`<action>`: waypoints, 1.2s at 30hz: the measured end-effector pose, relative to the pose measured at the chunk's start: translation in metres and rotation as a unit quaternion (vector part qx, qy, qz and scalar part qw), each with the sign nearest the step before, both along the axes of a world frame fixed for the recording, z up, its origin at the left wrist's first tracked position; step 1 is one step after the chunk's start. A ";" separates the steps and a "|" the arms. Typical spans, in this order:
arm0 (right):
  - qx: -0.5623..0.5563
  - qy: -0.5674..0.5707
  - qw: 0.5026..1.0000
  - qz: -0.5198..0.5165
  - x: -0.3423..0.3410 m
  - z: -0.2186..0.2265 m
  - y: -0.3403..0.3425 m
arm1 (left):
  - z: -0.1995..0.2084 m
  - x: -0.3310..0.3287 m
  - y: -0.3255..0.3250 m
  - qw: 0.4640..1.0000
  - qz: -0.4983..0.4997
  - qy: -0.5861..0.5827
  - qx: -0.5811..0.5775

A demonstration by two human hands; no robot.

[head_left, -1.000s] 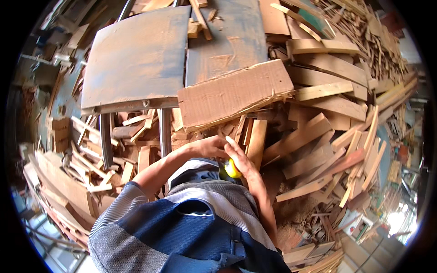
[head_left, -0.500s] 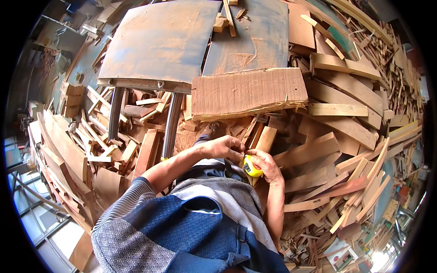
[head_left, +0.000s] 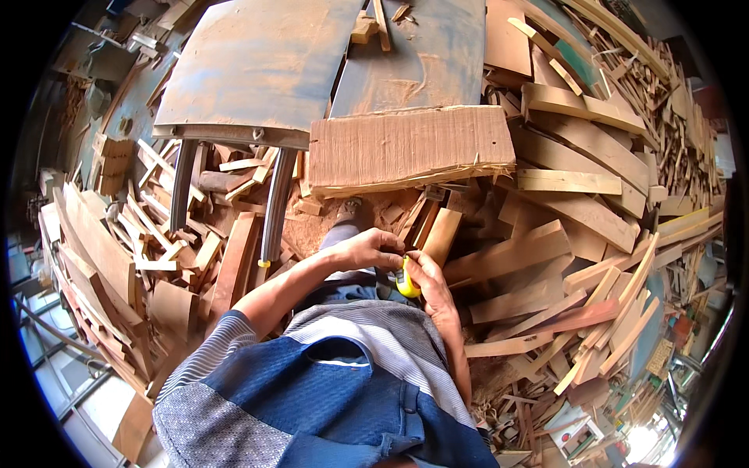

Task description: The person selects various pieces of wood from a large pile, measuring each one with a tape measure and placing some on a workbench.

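In front of my body, my right hand (head_left: pixel 429 281) is wrapped round a yellow tape measure (head_left: pixel 406 282). Its fingers and thumb cover much of the case. Close beside it, my left hand (head_left: pixel 371 249) has its fingers curled inward, the tips almost meeting the right fingertips. Whatever the left fingers may pinch is too small or too hidden to make out. Just beyond both hands, a thick rough-sawn wooden block (head_left: pixel 412 147) lies across the near edge of a dusty metal machine table (head_left: pixel 250 62).
Long boards (head_left: pixel 585 195) are piled on my right. More offcuts (head_left: pixel 168 242) heap up at the left, beside the table's metal legs (head_left: pixel 277 207). A small wood piece (head_left: pixel 364 30) and thin strips lie on the tabletop. My foot (head_left: pixel 349 207) stands on sawdust below the block.
The whole view has shifted slightly, with the table and block now further left and higher. The tape measure has turned in my right hand, showing less of its face. More of my leg shows.
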State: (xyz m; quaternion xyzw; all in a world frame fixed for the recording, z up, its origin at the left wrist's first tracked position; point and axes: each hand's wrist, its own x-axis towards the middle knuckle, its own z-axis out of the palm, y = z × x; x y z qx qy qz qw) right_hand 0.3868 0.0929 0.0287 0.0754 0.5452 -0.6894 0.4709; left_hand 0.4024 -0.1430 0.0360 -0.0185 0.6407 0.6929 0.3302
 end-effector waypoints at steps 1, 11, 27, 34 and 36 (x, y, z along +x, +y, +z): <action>0.004 0.030 1.000 0.008 -0.001 0.011 -0.004 | -0.006 -0.002 -0.001 1.000 -0.005 0.011 0.017; 0.185 0.149 0.968 0.084 -0.014 0.065 -0.039 | -0.014 -0.039 -0.015 0.993 -0.056 0.036 0.099; 0.196 0.086 0.975 0.052 0.027 0.059 -0.037 | -0.020 -0.064 -0.086 0.976 -0.004 -0.072 0.207; 0.150 0.029 0.964 -0.217 0.001 0.062 -0.108 | -0.003 -0.066 -0.069 0.959 -0.023 -0.136 0.248; 0.208 0.107 0.931 -0.281 -0.012 0.060 -0.133 | -0.016 -0.050 -0.048 0.956 0.009 -0.136 0.259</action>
